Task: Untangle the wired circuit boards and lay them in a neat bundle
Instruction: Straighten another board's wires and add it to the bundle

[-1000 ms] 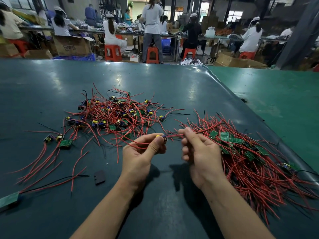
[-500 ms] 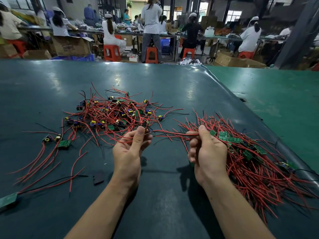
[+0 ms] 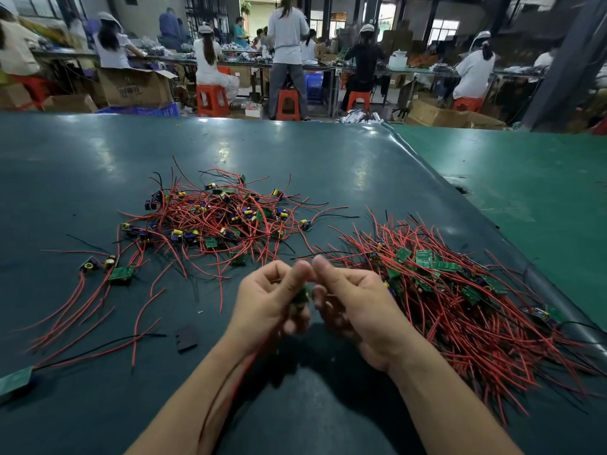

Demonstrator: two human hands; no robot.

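Dark bench (image 3: 98, 159); both hands' fingers (image 3: 297, 274) curled, pinching green board (image 3: 301, 295).

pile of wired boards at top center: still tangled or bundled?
Tangled. The centre pile has red wires looping and crossing every way, boards scattered at all angles. The right-hand bundle has wires running mostly parallel.

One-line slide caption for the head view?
Both hands hold one circuit board between tangled pile and sorted bundle.

Dim workshop — seated workers (image 3: 207, 57) at long benches (image 3: 184, 59), orange stools (image 3: 213, 100), cardboard boxes (image 3: 134, 87), bright windows (image 3: 443, 27) behind.
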